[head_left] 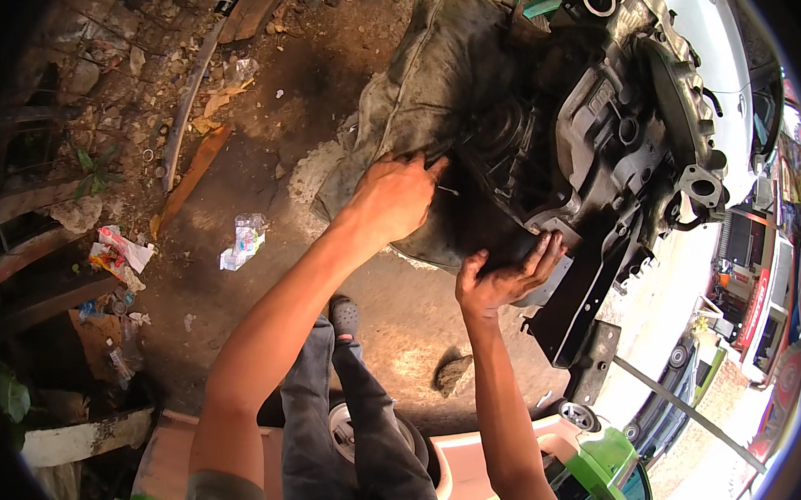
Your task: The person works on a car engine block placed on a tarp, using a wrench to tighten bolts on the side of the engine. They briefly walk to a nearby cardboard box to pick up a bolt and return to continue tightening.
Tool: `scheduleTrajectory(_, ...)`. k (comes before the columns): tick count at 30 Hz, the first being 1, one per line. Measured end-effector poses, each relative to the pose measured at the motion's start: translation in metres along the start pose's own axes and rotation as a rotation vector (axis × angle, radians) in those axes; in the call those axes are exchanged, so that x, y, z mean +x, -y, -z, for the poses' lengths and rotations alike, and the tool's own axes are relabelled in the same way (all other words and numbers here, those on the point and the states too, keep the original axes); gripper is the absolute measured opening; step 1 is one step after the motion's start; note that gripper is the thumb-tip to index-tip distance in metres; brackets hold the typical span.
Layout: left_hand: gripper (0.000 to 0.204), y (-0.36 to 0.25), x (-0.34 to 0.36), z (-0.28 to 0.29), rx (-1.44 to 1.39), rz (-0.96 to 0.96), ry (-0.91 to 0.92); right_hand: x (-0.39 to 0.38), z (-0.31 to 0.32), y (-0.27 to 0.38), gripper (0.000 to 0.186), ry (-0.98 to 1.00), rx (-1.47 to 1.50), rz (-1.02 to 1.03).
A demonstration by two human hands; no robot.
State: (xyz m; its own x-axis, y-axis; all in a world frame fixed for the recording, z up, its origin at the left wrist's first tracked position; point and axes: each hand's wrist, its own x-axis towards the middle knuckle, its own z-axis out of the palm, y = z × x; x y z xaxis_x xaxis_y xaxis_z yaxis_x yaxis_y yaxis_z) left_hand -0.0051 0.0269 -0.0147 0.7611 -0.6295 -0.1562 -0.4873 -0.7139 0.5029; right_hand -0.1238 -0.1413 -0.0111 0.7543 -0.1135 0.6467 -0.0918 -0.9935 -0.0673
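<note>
A dark, greasy engine (597, 124) with bare metal castings lies on a worn, stained cloth cover (419, 61). My left hand (396, 195) is closed, its fingers curled at the cover's edge beside the engine's dark lower side. A thin pale sliver (448, 191) shows by its fingertips; what the fingers grip is hidden. My right hand (512, 278) lies with fingers stretched and thumb apart against a light metal plate (560, 229) at the engine's near side. Grease darkens its fingertips. Below that plate a long black metal bracket (567, 318) slants down.
Wood scraps (191, 180), wrappers (243, 241) and rubble litter the dirt ground on the left. A stone (453, 372) lies near my feet. Behind me stands a pink and green vehicle (489, 458). A pale car body (714, 49) is beyond the engine, and parked cars stand at the right.
</note>
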Motion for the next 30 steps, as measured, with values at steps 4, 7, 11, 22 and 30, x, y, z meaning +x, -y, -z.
scheduleTrajectory(4, 0.044, 0.017, 0.004, -0.004, -0.108, -0.156, -0.249, 0.001, 0.0, 0.002, 0.076, 0.017, -0.024, -0.005)
scheduleTrajectory(7, 0.04, 0.022, 0.014, -0.009, -0.099, -0.206, -0.349, 0.001, 0.003, 0.003, 0.079, 0.066, -0.021, -0.004)
scheduleTrajectory(11, 0.036, 0.028, 0.022, -0.012, -0.44, -0.018, -0.199, 0.001, 0.002, 0.005, 0.079, 0.052, -0.028, -0.002)
scheduleTrajectory(22, 0.029, 0.034, 0.038, -0.031, -0.612, 0.047, -0.296, -0.001, 0.0, 0.003, 0.076, 0.016, -0.026, -0.038)
scheduleTrajectory(30, 0.017, 0.048, 0.048, -0.017, -0.533, 0.08, -0.137, 0.0, 0.002, 0.004, 0.076, 0.021, -0.016, -0.03)
